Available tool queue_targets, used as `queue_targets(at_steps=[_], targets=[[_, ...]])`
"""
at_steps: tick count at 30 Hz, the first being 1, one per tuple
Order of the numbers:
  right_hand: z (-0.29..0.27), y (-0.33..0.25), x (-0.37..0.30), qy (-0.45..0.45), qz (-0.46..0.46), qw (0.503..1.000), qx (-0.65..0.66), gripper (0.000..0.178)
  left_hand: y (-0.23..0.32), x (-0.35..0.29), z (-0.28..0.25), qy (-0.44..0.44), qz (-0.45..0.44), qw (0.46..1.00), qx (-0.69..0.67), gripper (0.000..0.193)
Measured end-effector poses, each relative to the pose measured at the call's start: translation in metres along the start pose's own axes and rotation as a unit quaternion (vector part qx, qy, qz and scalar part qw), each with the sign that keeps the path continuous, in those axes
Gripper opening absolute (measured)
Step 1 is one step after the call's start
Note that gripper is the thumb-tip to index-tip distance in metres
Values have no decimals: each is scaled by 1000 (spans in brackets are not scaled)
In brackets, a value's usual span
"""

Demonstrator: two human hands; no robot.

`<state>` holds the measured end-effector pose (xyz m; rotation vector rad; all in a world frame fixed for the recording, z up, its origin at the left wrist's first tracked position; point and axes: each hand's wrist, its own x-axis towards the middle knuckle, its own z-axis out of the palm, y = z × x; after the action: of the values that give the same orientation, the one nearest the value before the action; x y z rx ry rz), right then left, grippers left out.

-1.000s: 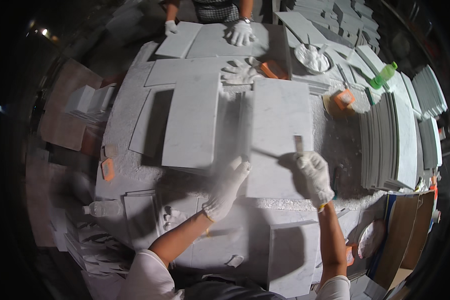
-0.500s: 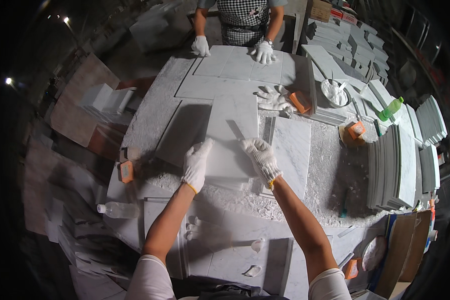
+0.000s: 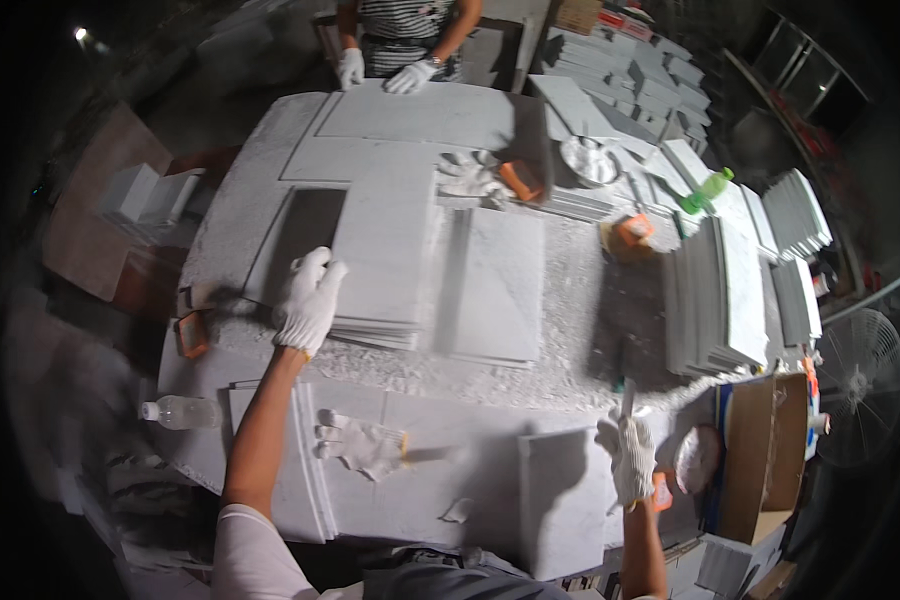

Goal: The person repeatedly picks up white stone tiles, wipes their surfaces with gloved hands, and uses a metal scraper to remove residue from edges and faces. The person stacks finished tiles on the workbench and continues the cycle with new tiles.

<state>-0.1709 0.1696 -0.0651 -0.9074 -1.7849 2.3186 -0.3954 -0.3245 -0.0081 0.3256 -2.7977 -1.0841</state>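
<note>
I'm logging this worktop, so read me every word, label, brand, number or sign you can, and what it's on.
No text can be read.
Orange block left of the upright slabs: pale patch, too blurred to read.
Red boxes at the back: any marks too small to read.
Green bottle and clear bottle: no legible text.

2 own hands [image 3: 312, 298], 1 held tool [image 3: 627, 396], 2 co-wkr hands [image 3: 411, 77], 2 btls [image 3: 708, 191], 1 fan [image 3: 858, 385].
</note>
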Motion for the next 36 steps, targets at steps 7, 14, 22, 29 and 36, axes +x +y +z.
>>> queue_targets(at_steps=[7,14,22,29,36], targets=[[-98,65,-126,135,6,987,83,23,14,-7,-5,112,70,985,108,40],[-106,91,-161,152,23,981,118,29,115,-17,-89,227,283,930,62,37],[-109,84,-165,92,23,979,182,23,118,-307,124,-218,570,792,-16,40],[-168,93,-231,41,18,950,309,23,104,-379,215,-366,694,615,77,66],[-185,119,-270,152,69,937,306,12,156,-260,292,-71,659,717,215,82]])
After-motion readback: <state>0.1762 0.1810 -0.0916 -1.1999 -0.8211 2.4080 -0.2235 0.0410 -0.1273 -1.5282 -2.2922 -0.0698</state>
